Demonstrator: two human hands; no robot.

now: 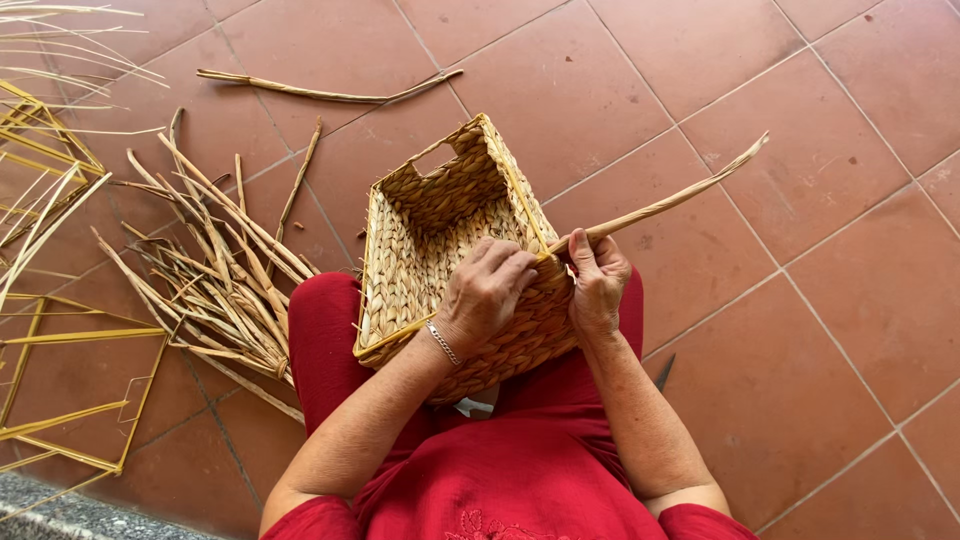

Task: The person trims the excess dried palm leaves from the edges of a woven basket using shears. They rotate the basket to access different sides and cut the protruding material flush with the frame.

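A rectangular woven straw basket (420,215) with a cut-out handle rests tilted on my lap, its opening facing left and up. My left hand (487,290), a bracelet at its wrist, presses on the basket's near rim. My right hand (597,283) pinches a long dried straw strand (670,203) that sticks out to the upper right from the rim. I wear red clothes.
A heap of dried straw strands (215,275) lies on the red tiled floor at my left. Yellow wire frames (70,380) lie at the far left. One long strand (330,92) lies beyond the basket. A small dark blade (666,372) lies by my right arm.
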